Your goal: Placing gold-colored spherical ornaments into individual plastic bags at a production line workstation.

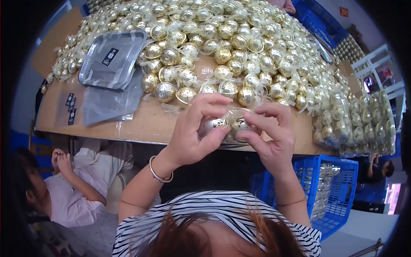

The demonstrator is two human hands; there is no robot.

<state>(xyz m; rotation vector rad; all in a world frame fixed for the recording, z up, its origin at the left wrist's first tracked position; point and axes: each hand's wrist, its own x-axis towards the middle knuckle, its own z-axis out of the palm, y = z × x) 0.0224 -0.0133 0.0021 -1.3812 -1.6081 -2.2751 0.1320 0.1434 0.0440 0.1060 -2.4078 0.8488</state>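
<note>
Over table edge (141,133): left hand (195,130), right hand (272,130) pinching bagged gold balls (229,123).

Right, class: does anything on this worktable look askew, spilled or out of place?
Nothing looks damaged or spilled. Mildly untidy: the grey tray sits tilted, half on the heap of gold balls, with a loose grey plastic sheet crumpled beneath it. Both hands, left hand and right hand, hold wrapped balls at the table edge.

A long tan worktable (141,124) runs across the room, with a blue plastic crate (338,188) standing on the pale floor (368,233) beneath its right end. White shelving (376,64) stands at the far right, and more blue crates (317,19) sit beyond the table's far end.
</note>
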